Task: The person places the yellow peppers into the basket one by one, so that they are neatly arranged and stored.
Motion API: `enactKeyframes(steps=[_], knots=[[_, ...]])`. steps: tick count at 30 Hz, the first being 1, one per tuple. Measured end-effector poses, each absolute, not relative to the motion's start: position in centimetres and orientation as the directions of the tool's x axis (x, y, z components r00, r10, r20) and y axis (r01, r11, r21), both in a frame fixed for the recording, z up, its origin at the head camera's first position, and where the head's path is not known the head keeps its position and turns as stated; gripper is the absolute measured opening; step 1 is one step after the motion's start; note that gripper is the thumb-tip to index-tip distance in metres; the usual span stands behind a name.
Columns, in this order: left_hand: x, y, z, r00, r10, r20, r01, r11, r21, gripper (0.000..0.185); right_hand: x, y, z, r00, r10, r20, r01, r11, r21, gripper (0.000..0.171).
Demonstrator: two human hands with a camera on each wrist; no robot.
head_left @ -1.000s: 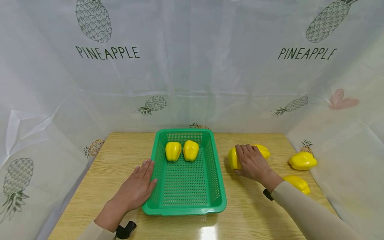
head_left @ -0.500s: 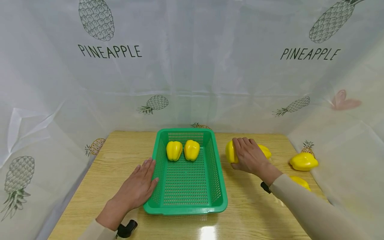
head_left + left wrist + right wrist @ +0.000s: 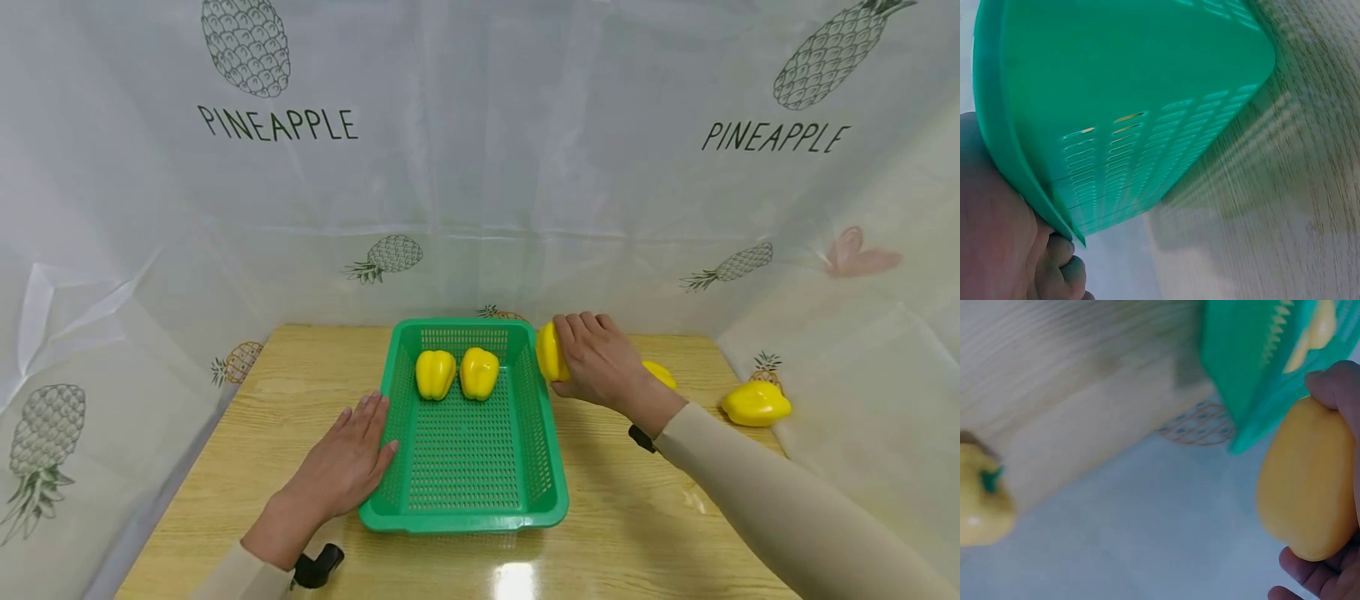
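Observation:
My right hand (image 3: 606,360) grips a yellow bell pepper (image 3: 551,353) and holds it above the table beside the basket's far right rim. In the right wrist view, thumb and fingers clasp that bell pepper (image 3: 1310,481) at its two ends. The green basket (image 3: 461,523) has slotted walls and stands mid-table; two yellow bell peppers (image 3: 435,375) sit side by side at its far end. With fingers extended, my left hand (image 3: 337,462) rests on the basket's left rim. The left wrist view shows that hand (image 3: 1004,231) against the basket wall (image 3: 1104,75).
Right of the basket, one yellow bell pepper (image 3: 660,373) is partly hidden behind the right hand. Another bell pepper (image 3: 756,403) lies at the table's right edge. A white pineapple-print sheet (image 3: 487,192) hangs behind and around the wooden table (image 3: 315,358).
My right hand has lifted the bell pepper and carried it left toward the basket's rim. The sleeve now covers the pepper nearest on the right. My left hand stays put.

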State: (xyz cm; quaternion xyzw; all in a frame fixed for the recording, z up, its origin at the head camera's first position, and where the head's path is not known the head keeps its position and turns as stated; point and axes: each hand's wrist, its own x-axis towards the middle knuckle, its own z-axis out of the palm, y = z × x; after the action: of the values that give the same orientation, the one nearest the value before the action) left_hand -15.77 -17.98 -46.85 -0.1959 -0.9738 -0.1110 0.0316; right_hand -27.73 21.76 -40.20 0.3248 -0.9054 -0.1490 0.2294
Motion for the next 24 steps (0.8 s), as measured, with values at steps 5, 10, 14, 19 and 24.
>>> enactKeyframes(steps=[5,10,14,19,24], knots=[[-15.8,-18.0,-46.8,-0.922,0.372,0.109,0.387,0.900,0.199,0.067,-27.6,18.1,-39.1,-0.672,-0.676,0.304,-0.552,0.730,0.402,0.089],[-15.7,-18.1,-46.8,-0.923,0.373,0.099,0.385,0.901,0.197,0.067,-27.4,14.1,-39.0,-0.649,-0.698,0.303,-0.588,0.712,0.382,0.094],[-15.7,-18.2,-46.7,-0.922,0.375,0.093,0.386,0.902,0.192,0.068,-27.1,10.8,-39.0,-0.641,-0.713,0.286,-0.599,0.697,0.394,0.096],[-15.6,-18.2,-46.6,-0.924,0.372,0.087,0.382,0.905,0.186,0.067,-26.3,7.1,-39.8,-0.651,-0.719,0.244,-0.629,0.691,0.356,0.092],[-15.6,-18.0,-46.5,-0.922,0.376,0.092,0.387,0.905,0.179,0.067,-25.5,4.9,-41.8,-0.689,-0.706,0.161,-0.625,0.692,0.362,0.097]])
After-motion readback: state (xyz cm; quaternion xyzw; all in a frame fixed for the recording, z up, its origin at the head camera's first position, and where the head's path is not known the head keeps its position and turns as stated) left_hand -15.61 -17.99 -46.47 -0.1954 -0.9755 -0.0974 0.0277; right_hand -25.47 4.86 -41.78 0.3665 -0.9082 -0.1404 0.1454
